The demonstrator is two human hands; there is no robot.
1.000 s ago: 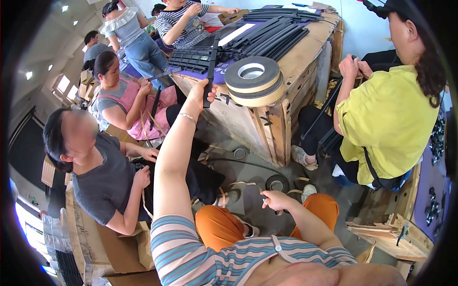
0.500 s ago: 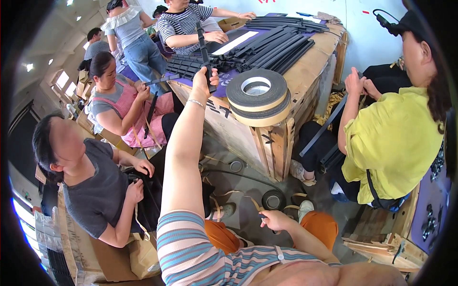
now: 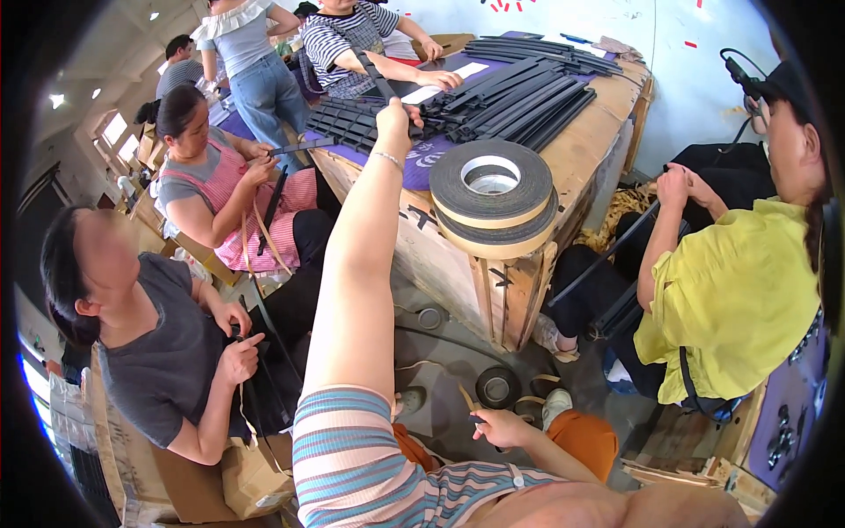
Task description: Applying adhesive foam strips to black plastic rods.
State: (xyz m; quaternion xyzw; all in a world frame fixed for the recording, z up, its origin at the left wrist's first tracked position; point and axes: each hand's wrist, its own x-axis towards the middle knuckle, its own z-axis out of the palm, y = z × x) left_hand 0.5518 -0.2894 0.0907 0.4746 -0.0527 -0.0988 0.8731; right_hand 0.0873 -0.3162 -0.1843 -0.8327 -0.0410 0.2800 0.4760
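My left arm stretches far forward over the table corner. The left hand [image 3: 400, 121] is closed round a long black strip [image 3: 377, 77], which leans up and to the left over a bed of black slotted strips [image 3: 348, 119]. Near it lies a heap of loose black strips [image 3: 519, 95]. Closer to me stand stacked rolls of black foam tape [image 3: 495, 189] with tan edges. Low by my lap, my right hand [image 3: 503, 429] is closed on a small dark thing with a bluish tip, its kind unclear. A tan tape end [image 3: 468, 400] shows just beyond it.
Co-workers sit close on the left, one in a grey shirt [image 3: 163, 339] and one in a pink apron [image 3: 242, 207]. Another in a yellow shirt [image 3: 739, 299] sits at the right. The wooden table [image 3: 471, 295] has a corner facing me. A tape roll [image 3: 498, 387] lies on the floor.
My left hand has reached farther over the table, and its strip has tilted from nearly upright to leaning left. My right hand stays low. The view has shifted slightly.
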